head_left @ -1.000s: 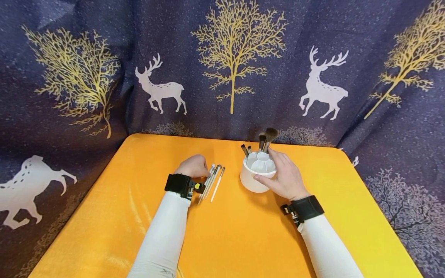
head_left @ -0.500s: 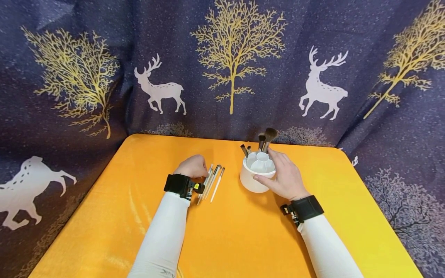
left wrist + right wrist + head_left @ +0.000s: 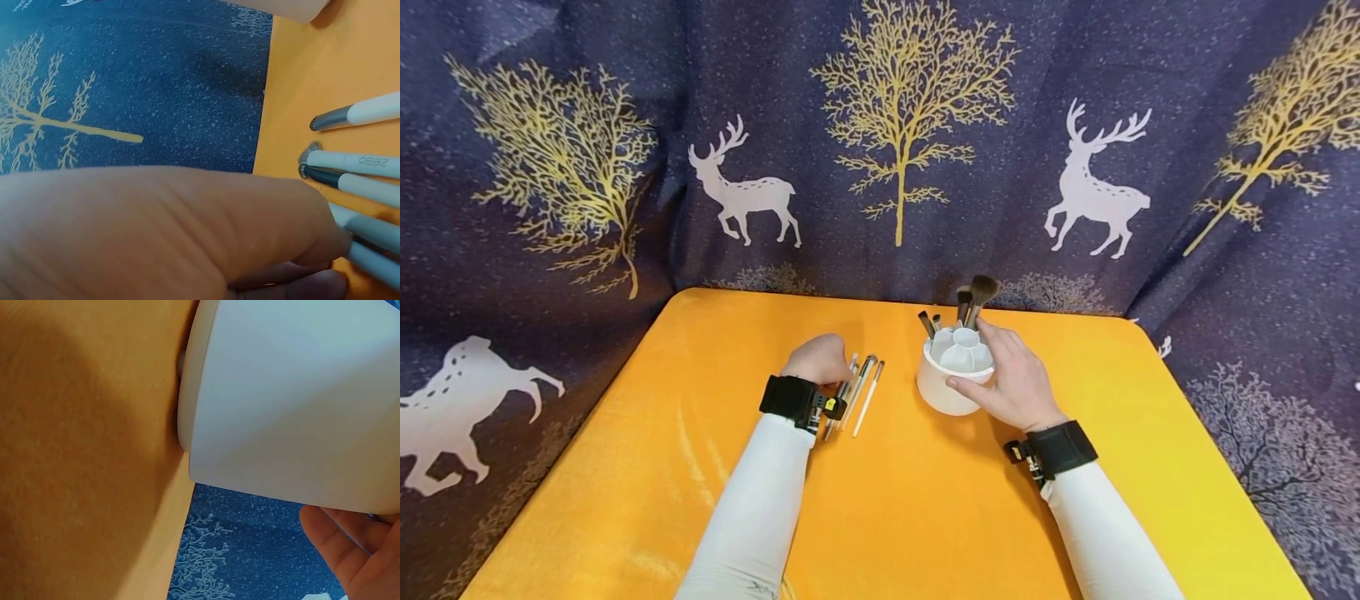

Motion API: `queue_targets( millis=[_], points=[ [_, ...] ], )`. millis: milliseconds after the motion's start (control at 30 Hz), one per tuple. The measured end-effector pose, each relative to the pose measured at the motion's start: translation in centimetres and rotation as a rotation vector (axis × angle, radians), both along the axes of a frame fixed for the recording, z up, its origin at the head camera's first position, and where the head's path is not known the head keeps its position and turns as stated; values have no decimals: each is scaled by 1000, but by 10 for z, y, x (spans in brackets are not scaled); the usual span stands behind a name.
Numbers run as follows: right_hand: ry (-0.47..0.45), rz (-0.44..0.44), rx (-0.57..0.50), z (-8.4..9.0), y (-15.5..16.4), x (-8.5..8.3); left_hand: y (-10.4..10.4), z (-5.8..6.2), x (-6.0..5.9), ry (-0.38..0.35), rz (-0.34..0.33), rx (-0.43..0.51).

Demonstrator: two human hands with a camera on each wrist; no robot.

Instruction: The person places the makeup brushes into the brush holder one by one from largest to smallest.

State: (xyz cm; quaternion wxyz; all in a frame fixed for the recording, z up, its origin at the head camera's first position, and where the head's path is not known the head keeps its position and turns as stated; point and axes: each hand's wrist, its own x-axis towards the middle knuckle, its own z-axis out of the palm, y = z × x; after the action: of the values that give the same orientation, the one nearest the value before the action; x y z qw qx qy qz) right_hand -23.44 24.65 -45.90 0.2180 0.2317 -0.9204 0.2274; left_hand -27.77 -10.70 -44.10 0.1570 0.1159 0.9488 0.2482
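The left hand rests on the orange desk near the middle of its far half, fingers curled down over the nearest of the loose brushes. The left wrist view shows the fingertips touching 1 or 2 pale handles, but whether they truly pinch a handle or only press on it cannot be told. About 5 brushes lie side by side there, pale handles and grey ferrules, running roughly toward the far edge of the desk; the outermost one lies just apart from the rest, on the side toward the holder.

The right hand holds the white brush holder, thumb curled along its near rim and fingers wrapped round its far right side. The holder stands upright on the desk, just right of the loose brushes and a little nearer the far edge than the middle. Its top is divided into petal-shaped compartments around a centre well. About 4 dark-bristled brushes stand in the compartments at its far side, heads up, the largest one fluffy and tilted right.

Behind the desk hangs a dark blue curtain printed with gold trees and white deer.
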Motion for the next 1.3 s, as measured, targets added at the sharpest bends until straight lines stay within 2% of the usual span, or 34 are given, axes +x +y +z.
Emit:
queue_targets(
  millis=[200, 633, 933, 1300],
  points=[
    [-7, 5, -5, 1, -1, 0, 10, -4, -1, 58, 49, -65],
    [4, 16, -14, 0, 0, -1, 19, -3, 0, 56, 91, -142],
    [-3, 15, -14, 0, 0, 0, 18, -3, 3, 81, 74, -152],
    [-8, 10, -16, -1, -2, 3, 10, -5, 2, 118, 38, -113]
  ],
)
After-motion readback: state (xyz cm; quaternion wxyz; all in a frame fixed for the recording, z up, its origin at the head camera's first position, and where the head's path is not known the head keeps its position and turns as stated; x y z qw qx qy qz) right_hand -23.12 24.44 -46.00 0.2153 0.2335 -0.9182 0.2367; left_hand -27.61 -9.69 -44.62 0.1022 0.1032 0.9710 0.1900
